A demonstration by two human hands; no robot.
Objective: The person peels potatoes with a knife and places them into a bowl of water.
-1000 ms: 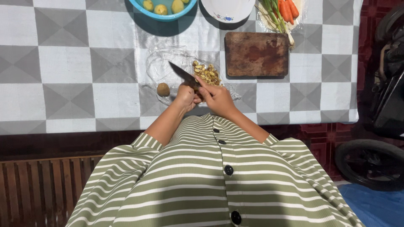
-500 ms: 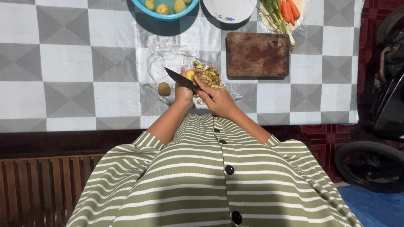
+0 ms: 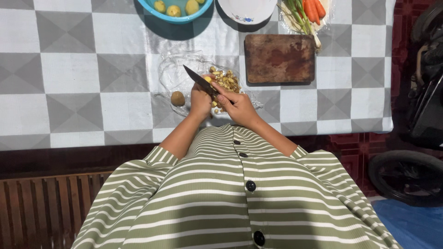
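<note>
My left hand point(image 3: 199, 100) holds a small yellow potato point(image 3: 208, 79), mostly hidden by the fingers. My right hand point(image 3: 237, 105) grips a dark-bladed knife point(image 3: 197, 79) whose blade lies against the potato and points up and left. Both hands hover over a clear plastic sheet point(image 3: 177, 69) with a pile of peelings point(image 3: 225, 80) on it. An unpeeled brown potato point(image 3: 177, 98) lies on the sheet, just left of my left hand.
A wooden cutting board point(image 3: 279, 58) lies to the right. At the far edge stand a blue bowl point(image 3: 177, 17) with peeled potatoes, a white plate point(image 3: 247, 11), and carrots with green onions point(image 3: 308, 11). The checked tablecloth point(image 3: 69, 74) covers the table. A motorbike wheel point(image 3: 406, 177) stands on the right.
The hands shifted slightly over the peelings; the potato turned in my left hand and the knife blade moved along it. Nothing else on the table moved.
</note>
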